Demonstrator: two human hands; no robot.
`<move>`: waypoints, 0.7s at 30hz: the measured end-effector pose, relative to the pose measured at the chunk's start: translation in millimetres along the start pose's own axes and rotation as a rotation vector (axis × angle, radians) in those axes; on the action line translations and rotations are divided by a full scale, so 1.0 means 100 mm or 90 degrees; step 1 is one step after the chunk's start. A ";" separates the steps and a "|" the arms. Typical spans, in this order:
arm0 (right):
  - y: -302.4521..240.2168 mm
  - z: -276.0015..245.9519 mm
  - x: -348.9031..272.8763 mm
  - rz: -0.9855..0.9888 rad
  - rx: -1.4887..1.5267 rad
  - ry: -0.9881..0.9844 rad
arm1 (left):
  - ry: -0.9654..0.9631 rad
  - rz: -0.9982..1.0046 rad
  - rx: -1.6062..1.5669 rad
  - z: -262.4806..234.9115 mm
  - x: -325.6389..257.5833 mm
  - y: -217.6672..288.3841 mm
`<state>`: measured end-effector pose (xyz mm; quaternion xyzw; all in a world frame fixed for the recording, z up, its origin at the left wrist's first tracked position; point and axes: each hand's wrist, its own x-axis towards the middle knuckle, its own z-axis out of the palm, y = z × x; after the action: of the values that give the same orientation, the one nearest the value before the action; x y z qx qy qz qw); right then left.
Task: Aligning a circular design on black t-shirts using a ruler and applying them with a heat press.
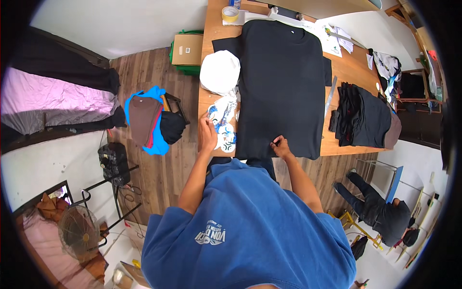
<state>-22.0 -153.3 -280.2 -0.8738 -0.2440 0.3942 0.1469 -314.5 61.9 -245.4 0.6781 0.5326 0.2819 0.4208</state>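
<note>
Head view: a left hand [208, 134] reaches to white-and-blue printed pieces [225, 132] at the edge of a wooden table [357, 66], its grip impossible to tell; a right hand [281, 146] curls fingers toward thumb at the near end of a black T-shirt [281, 86] laid flat on the table, collar farthest away; whether it pinches cloth cannot be told; dark garments [358, 118] lie rightward.

Laid-out shirt [281, 91]: is showing plain black
Printed cut-outs [226, 132]: are mixing white, blue and black
Round pile [220, 72]: is showing plain white
Tabletop [355, 67]: is displaying warm orange-brown
Worn shirt [260, 226]: is combining blue with white print
Floor [161, 183]: is alternating brown and greyish plank stripes
</note>
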 end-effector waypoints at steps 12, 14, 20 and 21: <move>0.34 0.09 -0.01 -0.090 0.024 0.016 | -0.089 -0.144 -0.560 -0.09 0.30 1.15; 0.32 0.02 -0.15 -0.222 0.081 0.008 | -0.142 -0.205 -0.576 0.02 0.29 1.46; -0.33 -0.74 -0.51 -0.189 0.398 -0.170 | -0.224 -0.165 -0.523 0.61 0.22 2.05; -0.47 -0.91 -0.55 -0.185 0.547 -0.196 | -0.245 -0.177 -0.502 0.72 0.20 2.13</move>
<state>1.1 -149.6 -165.8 -0.6223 -0.1975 0.5596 0.5104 -145.7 44.3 -96.1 0.4281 0.3829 0.2726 0.7719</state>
